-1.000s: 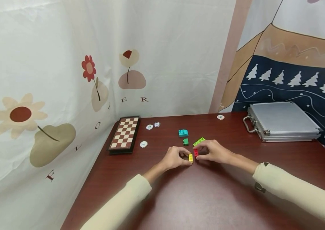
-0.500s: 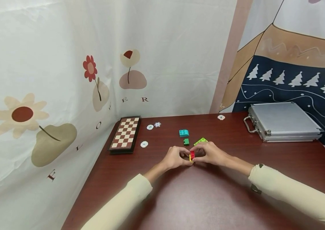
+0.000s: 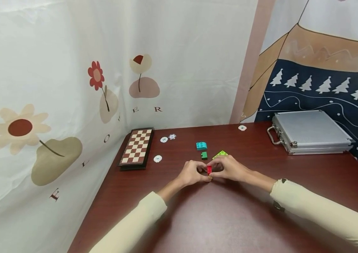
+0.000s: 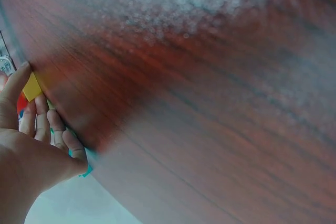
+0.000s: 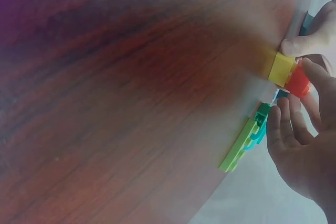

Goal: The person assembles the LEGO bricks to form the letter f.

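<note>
Dark red tabletop (image 3: 217, 218) tucked into a curtained corner, and both hands meet at its middle. Far out to the left of the hands, a folded chessboard (image 3: 136, 147) lies against the flowered curtain, with three poker chips between it and the hands, the nearest one (image 3: 158, 158) just left of the left hand. The left hand (image 3: 191, 174) pinches a yellow brick (image 5: 282, 68) against the table, thumb on one end and fingers curled behind, apparently to steady it as a base. Sitting on top of it, between the two hands, is a red brick (image 3: 209, 169), gripped by the fingertips of the right hand (image 3: 229, 168), which looks to be seating it on the yellow one. Just beyond the hands wait a small dark green brick (image 3: 204, 155), a teal brick (image 3: 201, 146) and a flat lime plate (image 3: 221, 154), within easy reach. Well off to the right, a closed silver case (image 3: 310, 131) sits near the tree-patterned cloth.
</note>
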### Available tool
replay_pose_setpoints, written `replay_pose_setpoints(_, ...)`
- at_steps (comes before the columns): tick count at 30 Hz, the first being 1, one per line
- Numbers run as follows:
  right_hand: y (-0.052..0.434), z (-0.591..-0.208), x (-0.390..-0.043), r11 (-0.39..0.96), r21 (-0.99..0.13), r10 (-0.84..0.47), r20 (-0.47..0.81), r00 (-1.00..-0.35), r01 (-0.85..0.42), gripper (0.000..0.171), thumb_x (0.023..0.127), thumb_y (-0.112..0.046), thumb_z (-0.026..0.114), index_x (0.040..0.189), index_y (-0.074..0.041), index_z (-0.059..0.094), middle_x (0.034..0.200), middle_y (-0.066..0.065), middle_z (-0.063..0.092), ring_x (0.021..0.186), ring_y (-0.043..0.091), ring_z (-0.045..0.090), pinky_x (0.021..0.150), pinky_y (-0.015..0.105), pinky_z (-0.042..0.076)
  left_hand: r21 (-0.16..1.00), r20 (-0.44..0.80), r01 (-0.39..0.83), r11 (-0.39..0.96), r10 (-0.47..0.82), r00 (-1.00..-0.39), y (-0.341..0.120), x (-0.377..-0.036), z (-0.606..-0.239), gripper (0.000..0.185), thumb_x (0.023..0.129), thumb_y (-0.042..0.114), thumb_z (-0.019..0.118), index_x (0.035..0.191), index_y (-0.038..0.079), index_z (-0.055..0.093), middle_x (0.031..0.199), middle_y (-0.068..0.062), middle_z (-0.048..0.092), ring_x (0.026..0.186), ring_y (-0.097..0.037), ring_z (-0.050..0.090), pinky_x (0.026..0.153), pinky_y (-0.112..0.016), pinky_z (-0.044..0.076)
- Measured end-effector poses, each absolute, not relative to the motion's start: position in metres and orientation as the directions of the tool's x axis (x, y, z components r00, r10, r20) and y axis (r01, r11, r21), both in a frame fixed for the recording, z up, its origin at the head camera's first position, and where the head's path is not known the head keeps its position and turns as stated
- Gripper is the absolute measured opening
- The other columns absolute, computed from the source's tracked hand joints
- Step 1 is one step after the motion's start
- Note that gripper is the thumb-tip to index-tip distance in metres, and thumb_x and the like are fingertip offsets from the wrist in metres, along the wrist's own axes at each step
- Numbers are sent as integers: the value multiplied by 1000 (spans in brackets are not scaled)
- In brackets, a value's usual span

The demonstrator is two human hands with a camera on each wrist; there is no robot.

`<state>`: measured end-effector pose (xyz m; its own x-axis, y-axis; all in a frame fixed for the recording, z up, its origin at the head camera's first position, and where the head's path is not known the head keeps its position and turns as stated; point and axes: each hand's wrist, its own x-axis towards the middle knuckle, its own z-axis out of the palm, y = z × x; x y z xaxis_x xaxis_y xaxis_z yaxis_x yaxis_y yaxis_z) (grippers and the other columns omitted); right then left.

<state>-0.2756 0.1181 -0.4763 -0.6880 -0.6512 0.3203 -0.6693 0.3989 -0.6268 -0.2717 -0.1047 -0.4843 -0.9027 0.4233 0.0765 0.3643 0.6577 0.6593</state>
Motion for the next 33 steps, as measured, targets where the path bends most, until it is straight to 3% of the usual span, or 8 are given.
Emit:
replay_pose_setpoints(7, 115, -475, -275, 410, -616, -651, 319, -688, -673, 35, 86, -15, 87, 118, -5, 77, 104, 1, 74, 90, 20, 72, 76, 32, 61, 662, 76, 365, 655, 425, -902, -105, -272, -484, 35, 75, 28, 96, 104, 15, 82, 83, 7, 76, 76, -3, 67, 72, -20, 52)
replay_pose_setpoints(18, 115, -478, -277, 402, -589, -643, 364, -674, -702, 33, 84, -16, 89, 114, -6, 78, 99, 0, 75, 85, 18, 71, 72, 31, 60, 655, 118, 407, 637, 446, -887, -105, -273, -483, 33, 75, 26, 95, 103, 14, 82, 83, 4, 76, 77, -8, 70, 72, -20, 52)
replay_pose_setpoints(25, 114, -479, -278, 454, -562, -649, 324, -689, -692, 30, 85, -19, 88, 112, -10, 79, 97, -5, 71, 86, 11, 67, 73, 25, 57, 664, 115, 401, 631, 443, -889, -107, -273, -486, 33, 76, 26, 95, 103, 14, 82, 85, 4, 77, 76, -5, 69, 71, -19, 52)
replay_pose_setpoints(33, 116, -484, -276, 441, -585, -639, 328, -696, -681, 32, 84, -19, 90, 112, -9, 78, 97, -5, 72, 84, 13, 67, 72, 27, 58, 662, 117, 410, 628, 454, -883, -105, -273, -488, 33, 75, 25, 95, 102, 13, 82, 84, 5, 77, 75, -4, 69, 70, -20, 53)
